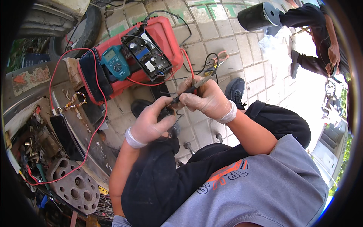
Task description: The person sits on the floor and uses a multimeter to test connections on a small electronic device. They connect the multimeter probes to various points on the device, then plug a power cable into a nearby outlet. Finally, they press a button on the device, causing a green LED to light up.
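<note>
Paved ground at centre frame: gloved right hand (pixel 207 99) grips a slim grey-black probe (pixel 191 89), left hand (pixel 151 122) fingers pinching its tip.

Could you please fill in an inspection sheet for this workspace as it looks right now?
Surface: grey paving blocks, outdoors, sunlit.
Job's things: red case carrying an opened black meter unit and a teal multimeter; probe and a small dark part between the hands.
Clutter: metal plate with holes, loose parts at left, black cylinder.
Grippers: left hand and right hand, both gloved, fingers pinching the probe.
Cables: red lead looping left; black leads on the paving.
Surroundings: another person at upper right; tyre at upper left.
</note>
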{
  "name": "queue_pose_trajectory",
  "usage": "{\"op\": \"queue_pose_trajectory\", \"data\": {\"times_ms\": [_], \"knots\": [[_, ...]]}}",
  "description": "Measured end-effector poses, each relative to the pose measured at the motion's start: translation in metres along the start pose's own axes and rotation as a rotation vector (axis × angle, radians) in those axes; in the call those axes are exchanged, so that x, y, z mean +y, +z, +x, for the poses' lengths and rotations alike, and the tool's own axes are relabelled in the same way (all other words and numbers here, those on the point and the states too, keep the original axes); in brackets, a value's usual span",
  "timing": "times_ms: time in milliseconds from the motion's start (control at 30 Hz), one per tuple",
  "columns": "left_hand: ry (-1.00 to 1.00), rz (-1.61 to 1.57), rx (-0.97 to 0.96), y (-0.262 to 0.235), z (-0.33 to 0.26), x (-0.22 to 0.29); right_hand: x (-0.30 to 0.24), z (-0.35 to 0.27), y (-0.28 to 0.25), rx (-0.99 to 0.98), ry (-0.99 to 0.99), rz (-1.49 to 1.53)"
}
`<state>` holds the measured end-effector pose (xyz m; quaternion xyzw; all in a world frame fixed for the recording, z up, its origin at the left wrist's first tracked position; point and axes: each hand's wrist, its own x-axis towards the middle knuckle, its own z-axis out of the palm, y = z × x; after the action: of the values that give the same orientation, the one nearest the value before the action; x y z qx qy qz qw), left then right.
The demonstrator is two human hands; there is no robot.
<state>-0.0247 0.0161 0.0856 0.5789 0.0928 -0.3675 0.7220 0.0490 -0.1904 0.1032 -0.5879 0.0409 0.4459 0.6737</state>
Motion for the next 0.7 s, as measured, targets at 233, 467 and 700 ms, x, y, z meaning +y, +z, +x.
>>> {"op": "queue_pose_trajectory", "data": {"times_ms": [233,467,700], "knots": [[-0.019,0.003,-0.023,0.0044,0.005,0.003,-0.0013,0.001,0.0008,-0.041,-0.01,-0.028],[0.008,0.066,-0.062,0.0048,0.0092,0.005,-0.004,0.0013,-0.0062,-0.133,-0.009,-0.045],[-0.016,0.043,-0.049,0.0044,0.0087,0.0054,-0.0029,0.009,-0.0059,-0.174,-0.024,-0.051]]}}
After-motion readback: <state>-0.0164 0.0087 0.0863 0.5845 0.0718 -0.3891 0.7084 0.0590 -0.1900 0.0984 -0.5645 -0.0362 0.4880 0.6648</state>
